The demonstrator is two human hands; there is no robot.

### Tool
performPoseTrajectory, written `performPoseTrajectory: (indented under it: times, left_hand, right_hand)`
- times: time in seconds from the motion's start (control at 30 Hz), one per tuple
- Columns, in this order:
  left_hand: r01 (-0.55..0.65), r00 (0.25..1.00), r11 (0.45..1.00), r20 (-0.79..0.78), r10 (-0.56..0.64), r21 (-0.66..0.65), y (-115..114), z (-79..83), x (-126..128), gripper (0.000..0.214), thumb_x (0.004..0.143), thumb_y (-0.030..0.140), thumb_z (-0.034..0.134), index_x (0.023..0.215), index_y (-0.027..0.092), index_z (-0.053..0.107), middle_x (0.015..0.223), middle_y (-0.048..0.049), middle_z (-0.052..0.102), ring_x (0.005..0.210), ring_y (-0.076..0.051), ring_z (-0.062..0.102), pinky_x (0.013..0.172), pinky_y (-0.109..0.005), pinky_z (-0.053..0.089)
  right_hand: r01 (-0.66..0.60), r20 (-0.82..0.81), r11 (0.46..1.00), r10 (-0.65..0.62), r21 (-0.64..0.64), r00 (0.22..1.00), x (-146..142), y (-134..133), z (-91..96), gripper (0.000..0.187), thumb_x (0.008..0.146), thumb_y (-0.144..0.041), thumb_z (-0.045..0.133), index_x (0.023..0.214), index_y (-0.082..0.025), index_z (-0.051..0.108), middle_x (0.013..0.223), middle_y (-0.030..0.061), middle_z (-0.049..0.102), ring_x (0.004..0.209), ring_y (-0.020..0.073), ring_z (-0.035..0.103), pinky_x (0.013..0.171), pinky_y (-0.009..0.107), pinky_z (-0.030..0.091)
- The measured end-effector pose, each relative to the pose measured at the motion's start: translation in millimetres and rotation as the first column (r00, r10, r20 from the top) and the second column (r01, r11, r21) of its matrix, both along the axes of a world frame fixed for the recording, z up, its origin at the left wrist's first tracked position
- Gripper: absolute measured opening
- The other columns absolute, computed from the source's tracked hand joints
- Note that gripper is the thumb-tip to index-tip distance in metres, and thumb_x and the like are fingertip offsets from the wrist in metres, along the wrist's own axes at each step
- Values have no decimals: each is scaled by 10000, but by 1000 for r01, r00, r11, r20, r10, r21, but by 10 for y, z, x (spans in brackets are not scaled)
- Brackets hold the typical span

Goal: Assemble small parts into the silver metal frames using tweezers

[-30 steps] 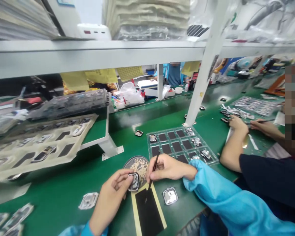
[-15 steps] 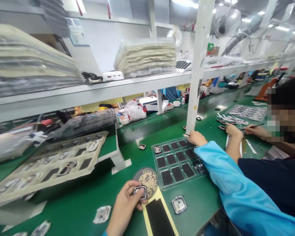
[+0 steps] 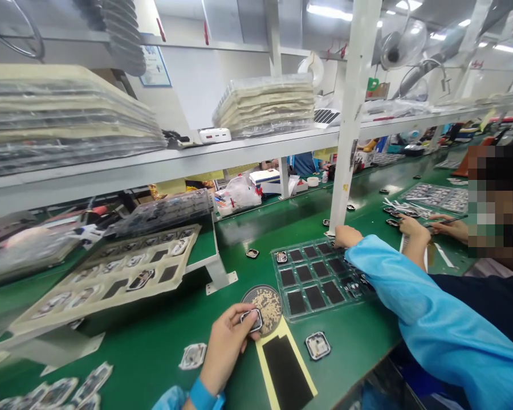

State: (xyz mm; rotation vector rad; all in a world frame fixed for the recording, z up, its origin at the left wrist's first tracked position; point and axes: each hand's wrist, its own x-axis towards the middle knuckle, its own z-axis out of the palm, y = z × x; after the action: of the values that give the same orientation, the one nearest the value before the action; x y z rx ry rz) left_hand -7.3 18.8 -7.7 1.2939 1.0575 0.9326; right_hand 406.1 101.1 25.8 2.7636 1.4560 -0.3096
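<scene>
My left hand (image 3: pixel 227 339) is closed around a small square watch case (image 3: pixel 253 322), its thumb across the face, just over a round dish (image 3: pixel 247 295) of tan bits. My right hand (image 3: pixel 347 236), in a blue sleeve, reaches to the far right corner of a clear tray (image 3: pixel 320 311) beside the white post. Its fingers are curled together, and whatever they grip is hidden. Black squares fill most of the tray's pockets; one watch case (image 3: pixel 281 257) sits in its far left pocket. Another watch case (image 3: pixel 318 345) lies on the bench, right of a yellow-backed black sheet (image 3: pixel 287 373).
A raised stand at left carries a cream tray (image 3: pixel 154 273) of watch parts. More parts (image 3: pixel 89 384) lie at lower left. The white post (image 3: pixel 346 142) rises behind my clear tray, under a loaded shelf (image 3: pixel 265 143). A co-worker's hands (image 3: pixel 414 230) are busy at right.
The camera view has turned slightly left, so the bench appears further right. My left hand still holds the watch case, tilted a little differently. My right hand stays at the tray's far corner.
</scene>
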Motion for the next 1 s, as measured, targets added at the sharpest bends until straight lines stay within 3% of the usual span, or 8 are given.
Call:
performPoseTrajectory:
  times: [0.47,0.67,0.77,0.9,1.0]
  left_hand:
    - [-17,1000,999,-15,17,-37,-37,55,-25,427,699,528,831,860,156,696,659,-20,663,544,-143,635,380,-150,316]
    - [-27,1000,997,-18,26,-68,-50,58,-18,441,696,534,831,871,150,705,655,-19,658,505,-124,611,386,-146,289]
    - [-26,999,996,-24,24,-81,-66,78,-16,442,690,535,833,872,150,714,678,-26,670,526,-131,611,416,-160,340]
    - [-38,998,997,-54,34,-64,-75,90,-32,440,753,563,775,925,161,730,734,-32,684,575,-146,613,504,-198,437]
    - [-50,993,997,-109,44,-52,-80,91,-26,448,800,591,717,946,169,746,740,-39,687,584,-156,603,520,-214,448]
  right_hand:
    - [-6,24,999,7,-49,1000,8,-23,67,352,968,-334,638,1263,-147,595,1266,114,619,1074,243,649,900,442,566]
    - [-24,4,999,24,44,1000,-52,-134,94,357,967,-334,639,1263,-140,596,1267,121,617,1074,244,648,902,440,565]
    - [-45,-40,990,50,130,998,-89,-183,172,359,967,-334,639,1266,-139,594,1272,122,615,1079,246,647,907,443,563]
    - [-165,-156,942,217,292,964,-251,-300,318,267,962,-316,636,1159,-135,648,1173,108,664,1024,229,660,886,414,558]
    - [-321,-283,848,460,423,842,-594,-432,355,159,930,-240,618,986,-118,704,945,83,731,878,195,686,789,315,545]
